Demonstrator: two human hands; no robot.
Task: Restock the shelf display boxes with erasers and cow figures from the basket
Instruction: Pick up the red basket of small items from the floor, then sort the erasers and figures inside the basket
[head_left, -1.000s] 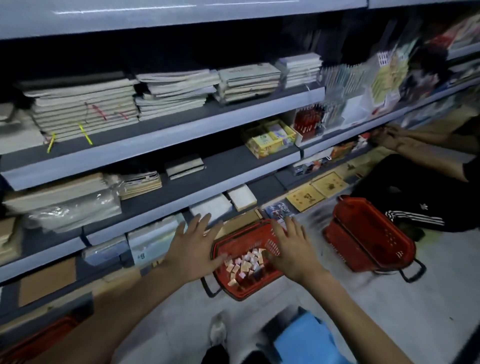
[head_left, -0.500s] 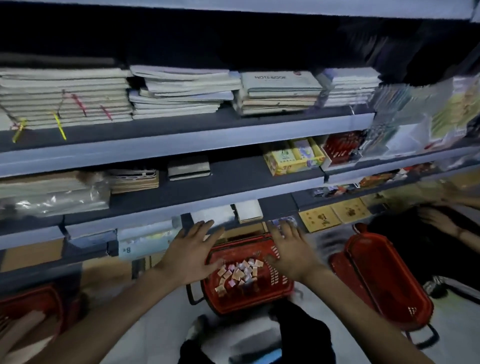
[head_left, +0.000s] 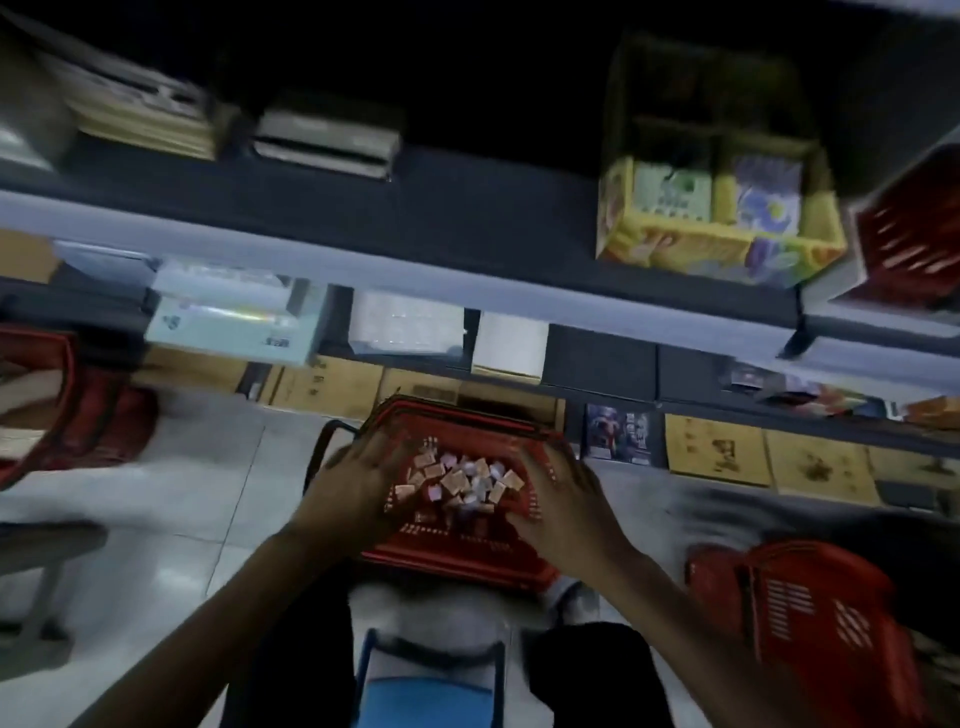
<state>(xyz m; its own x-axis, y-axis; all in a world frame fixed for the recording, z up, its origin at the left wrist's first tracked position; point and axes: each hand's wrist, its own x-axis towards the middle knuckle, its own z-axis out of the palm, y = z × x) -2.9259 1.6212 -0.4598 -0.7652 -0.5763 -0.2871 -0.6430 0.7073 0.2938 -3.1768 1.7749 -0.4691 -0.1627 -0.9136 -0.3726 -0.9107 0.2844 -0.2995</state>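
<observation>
A red basket (head_left: 457, 558) stands on the floor in front of me, with a heap of small tan, pink and pale erasers (head_left: 457, 480) inside. My left hand (head_left: 358, 486) lies over the basket's left rim, fingers stretched out. My right hand (head_left: 563, 501) lies over the right rim, fingers also straight. Neither hand holds an eraser. Yellow display boxes (head_left: 719, 228) sit on the shelf up at the right, next to a red display box (head_left: 911, 244). I see no cow figures; the picture is blurred.
A second red basket (head_left: 810, 618) is on the floor at the right and a third (head_left: 78, 410) at the left. Grey shelf edges (head_left: 415, 270) jut out above the basket. Brown cartons (head_left: 717, 452) line the bottom shelf. A blue stool (head_left: 431, 696) is below me.
My view has tilted down toward the floor and basket. Both hands have dropped from hovering above the basket onto its left and right rims.
</observation>
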